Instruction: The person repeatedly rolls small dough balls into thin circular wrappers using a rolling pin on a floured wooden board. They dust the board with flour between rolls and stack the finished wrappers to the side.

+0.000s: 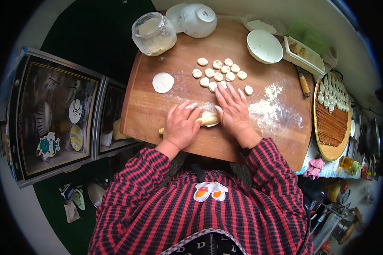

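On the wooden board, my left hand (182, 123) lies over a wooden rolling pin (207, 120), its tapered left end sticking out past the palm. My right hand (233, 110) rests flat over the pin's other end, which it hides. Under the pin, between my hands, is a small dough round (211, 115). The fingertips of my right hand reach the nearest of several small flattened dough pieces (218, 76). One dough piece (248, 90) sits apart to the right. A rolled dough wrapper (163, 83) lies flat beyond my left hand.
Loose flour (271, 105) covers the board's right side. At the back stand a flour jar (154, 35), an upturned bowl (198, 20) and a white bowl (264, 47). A wooden-handled tool (304, 85) lies by the right edge. Beyond it, an oval tray (332, 127) holds shaped dumplings.
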Demonstrator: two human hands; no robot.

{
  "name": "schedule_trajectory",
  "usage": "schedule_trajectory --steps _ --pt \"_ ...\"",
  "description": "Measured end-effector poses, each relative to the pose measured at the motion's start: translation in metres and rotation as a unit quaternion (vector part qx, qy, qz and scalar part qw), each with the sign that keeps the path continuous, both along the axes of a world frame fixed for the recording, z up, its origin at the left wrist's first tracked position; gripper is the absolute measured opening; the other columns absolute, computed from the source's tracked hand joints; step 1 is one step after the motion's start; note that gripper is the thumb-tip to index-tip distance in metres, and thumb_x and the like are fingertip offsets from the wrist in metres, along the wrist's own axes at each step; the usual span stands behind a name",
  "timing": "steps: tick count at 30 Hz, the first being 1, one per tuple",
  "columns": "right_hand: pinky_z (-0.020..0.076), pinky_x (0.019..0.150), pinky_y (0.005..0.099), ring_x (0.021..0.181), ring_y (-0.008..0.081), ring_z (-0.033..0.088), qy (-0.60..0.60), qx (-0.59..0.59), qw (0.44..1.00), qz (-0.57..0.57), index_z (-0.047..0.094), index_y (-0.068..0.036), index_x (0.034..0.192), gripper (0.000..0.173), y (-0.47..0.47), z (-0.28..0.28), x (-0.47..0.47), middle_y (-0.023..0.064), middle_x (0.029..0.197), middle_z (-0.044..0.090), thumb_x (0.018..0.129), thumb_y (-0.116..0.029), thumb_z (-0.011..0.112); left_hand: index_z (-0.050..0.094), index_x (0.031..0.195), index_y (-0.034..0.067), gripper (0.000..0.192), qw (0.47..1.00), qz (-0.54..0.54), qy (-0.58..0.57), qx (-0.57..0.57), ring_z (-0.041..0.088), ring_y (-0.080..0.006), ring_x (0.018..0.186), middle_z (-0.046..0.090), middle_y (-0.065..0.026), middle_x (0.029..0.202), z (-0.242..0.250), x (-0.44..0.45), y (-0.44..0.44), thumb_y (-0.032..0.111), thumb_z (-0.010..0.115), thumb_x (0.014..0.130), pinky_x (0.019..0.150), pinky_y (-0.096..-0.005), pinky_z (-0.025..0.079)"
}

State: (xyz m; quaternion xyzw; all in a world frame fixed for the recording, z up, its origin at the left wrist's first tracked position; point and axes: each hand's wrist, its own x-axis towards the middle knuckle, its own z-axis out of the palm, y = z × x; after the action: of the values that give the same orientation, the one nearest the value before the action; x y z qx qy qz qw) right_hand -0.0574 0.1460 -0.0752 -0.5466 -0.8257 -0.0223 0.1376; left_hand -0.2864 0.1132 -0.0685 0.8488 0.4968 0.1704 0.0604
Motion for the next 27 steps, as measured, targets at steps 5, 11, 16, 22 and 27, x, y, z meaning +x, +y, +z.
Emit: schedule_trajectory --steps 5,11,16,22,27 --pt "0.0346 0.122 0.0498 0.149 0.0286 0.045 0.043 -0.067 0.997 0.007 0.051 -0.009 0.156 0.066 -0.035 -0.003 0.011 0.0088 0.163 0.05 0.099 -0.037 0.067 0.074 0.11 0.018 0.021 0.995 -0.084 -0.045 -0.04 0.062 -0.0278 0.114 0.068 -0.0051 0.108 -0.008 0.012 0.029 0.015 0.065 0.091 0.102 -0.0452 0.048" --pt "0.047 0.104 0.0449 0.118 0.0273 0.063 0.094 -0.09 0.99 0.047 0.069 -0.009 0.133 0.044 -0.115 0.0 0.038 0.0053 0.141 0.066 0.09 -0.018 0.073 0.07 0.115 0.008 0.022 0.983 -0.069 -0.131 -0.111 0.062 -0.0368 0.104 0.067 -0.0127 0.106 0.014 -0.001 -0.018 0.008 0.065 0.094 0.091 -0.0489 0.05" --pt "0.0404 0.114 0.048 0.14 0.0316 0.051 0.049 -0.106 0.992 -0.045 0.06 -0.007 0.146 0.057 -0.11 0.0 0.003 0.0088 0.156 0.055 0.095 -0.029 0.07 0.059 0.147 0.005 0.058 0.996 -0.041 -0.015 -0.073 0.054 -0.0324 0.141 0.062 -0.0135 0.146 0.013 -0.021 -0.05 0.028 0.072 0.095 0.118 -0.0489 0.042" --pt "0.0274 0.127 0.0512 0.156 0.0305 0.036 -0.004 -0.045 0.997 -0.061 0.048 -0.005 0.158 0.068 -0.022 -0.008 -0.006 0.0091 0.169 0.042 0.1 -0.039 0.063 0.071 0.13 0.015 0.04 0.999 -0.03 -0.001 0.032 0.057 -0.0272 0.135 0.068 -0.0064 0.137 -0.003 -0.015 0.014 0.031 0.07 0.093 0.114 -0.0483 0.043" --pt "0.0319 0.124 0.0499 0.152 0.029 0.041 0.02 -0.058 0.997 -0.037 0.05 -0.005 0.156 0.067 -0.044 -0.009 -0.003 0.0087 0.165 0.047 0.099 -0.038 0.065 0.073 0.114 0.018 0.027 0.985 -0.158 -0.035 -0.066 0.064 -0.0276 0.114 0.07 -0.0029 0.11 0.002 0.003 0.033 0.015 0.067 0.088 0.1 -0.0446 0.05"
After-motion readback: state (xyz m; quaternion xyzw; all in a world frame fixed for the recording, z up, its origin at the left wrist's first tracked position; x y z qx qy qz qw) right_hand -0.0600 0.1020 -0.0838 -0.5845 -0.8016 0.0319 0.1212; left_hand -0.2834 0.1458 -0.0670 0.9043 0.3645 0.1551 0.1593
